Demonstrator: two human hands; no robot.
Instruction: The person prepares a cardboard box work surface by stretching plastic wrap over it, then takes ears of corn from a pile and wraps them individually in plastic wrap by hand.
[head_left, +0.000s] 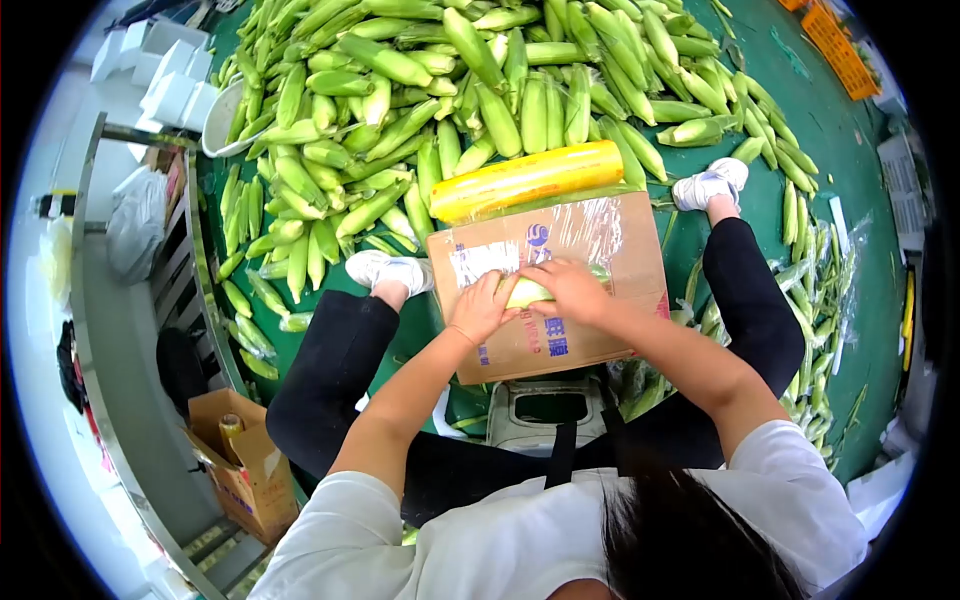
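A cardboard box (600,335) stands between my knees, with a yellow roll of film (527,181) lying across its far edge. On top of the box, near its middle, lies a pale green ear of corn (527,292). My left hand (484,305) has its fingers around the left end of the corn. The right part of the corn is under my right hand (568,290), whose fingers curl over it. Clear film with glare covers part of the box top.
A big heap of unwrapped green corn (480,80) covers the floor ahead. Wrapped corn (815,300) lies at the right. An open carton (250,480) and a metal rack (130,400) stand at the left. An orange crate (838,45) is at the far right.
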